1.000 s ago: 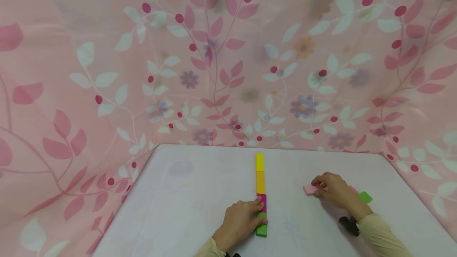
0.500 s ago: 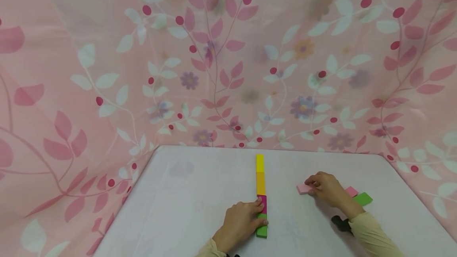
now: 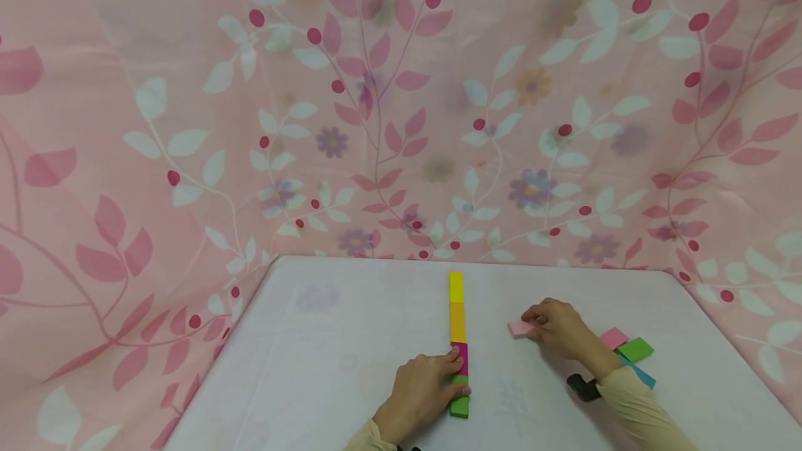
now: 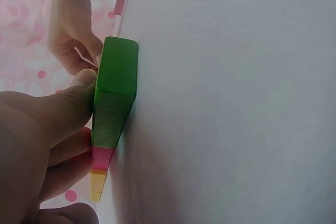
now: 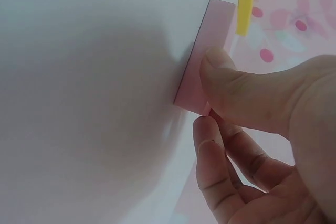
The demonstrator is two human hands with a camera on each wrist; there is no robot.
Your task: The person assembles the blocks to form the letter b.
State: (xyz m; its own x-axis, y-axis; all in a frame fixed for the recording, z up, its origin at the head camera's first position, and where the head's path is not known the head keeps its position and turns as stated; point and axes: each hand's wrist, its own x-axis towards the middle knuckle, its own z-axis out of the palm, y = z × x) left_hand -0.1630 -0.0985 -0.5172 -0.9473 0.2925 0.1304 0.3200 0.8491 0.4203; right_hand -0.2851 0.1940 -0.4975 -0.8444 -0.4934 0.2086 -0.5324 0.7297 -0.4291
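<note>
A straight row of flat blocks runs up the white table: a yellow block (image 3: 456, 287) farthest, then an orange-yellow block (image 3: 458, 322), a magenta block (image 3: 462, 359) and a green block (image 3: 459, 406) nearest. My left hand (image 3: 421, 390) rests on the near end of this row, fingertips on the magenta block and thumb (image 4: 79, 95) across the green one. To the right of the row, my right hand (image 3: 560, 328) pinches a pink block (image 5: 207, 56) by its near end, thumb on its face. That block is slightly tilted and close over the table.
Right of my right hand lie a second pink block (image 3: 612, 338), a light green block (image 3: 635, 349) and a blue block (image 3: 642, 376), bunched together. Pink floral cloth (image 3: 401, 89) hangs behind the white table (image 3: 326, 339) and along both sides.
My right hand has moved left with the pink block, toward the row. The other pink block and the blue block have come into sight behind it. My left hand has stayed put.
</note>
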